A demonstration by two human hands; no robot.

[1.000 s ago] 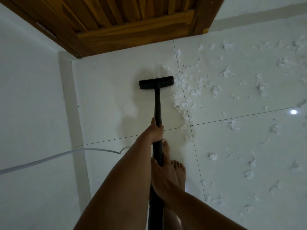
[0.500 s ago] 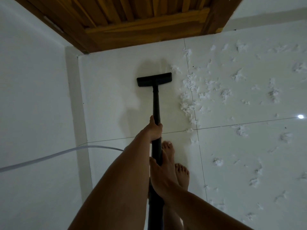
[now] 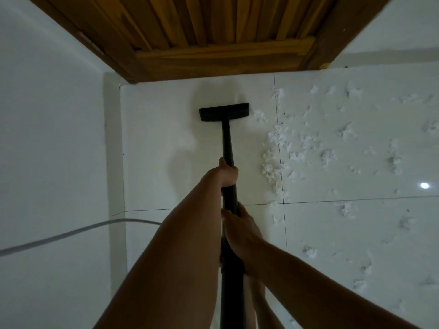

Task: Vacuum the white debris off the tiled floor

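Two bare hands grip a black vacuum tube (image 3: 227, 143) over a white tiled floor (image 3: 154, 143), seen from above. The left hand (image 3: 228, 173) takes the tube at its middle, fingers curled tight round it and the thumb laid along the top, pointing toward the nozzle (image 3: 224, 111). The right hand (image 3: 240, 230) holds lower down, nearer the body, thumb on the tube's left side and fingers wrapped round the right; a stretch of bare tube shows between the two hands, and neither grip leaves a visible gap. Both forearms run up from the bottom edge, the left one from the lower left, the right one from the lower right. The flat black nozzle lies on the tile near a wooden door (image 3: 213, 32), with its wide edge roughly parallel to the door's bottom rail, and throws a soft shadow toward the door. White debris (image 3: 270, 168) lies in fluffy tufts to the right of the tube, thickest along the grout line that runs away from the door and thinner across the tiles farther right; one tuft sits just beside the nozzle's right end. The tile to the left of the tube, as far as the white wall (image 3: 47, 115), shows no tufts. A pale cable (image 3: 59, 236) crosses from the left edge and passes out of sight behind the left forearm. A bright spot of light (image 3: 424, 185) glints on the glossy tile at far right. Part of a bare foot (image 3: 261, 302) shows beneath the right forearm, just right of the tube.
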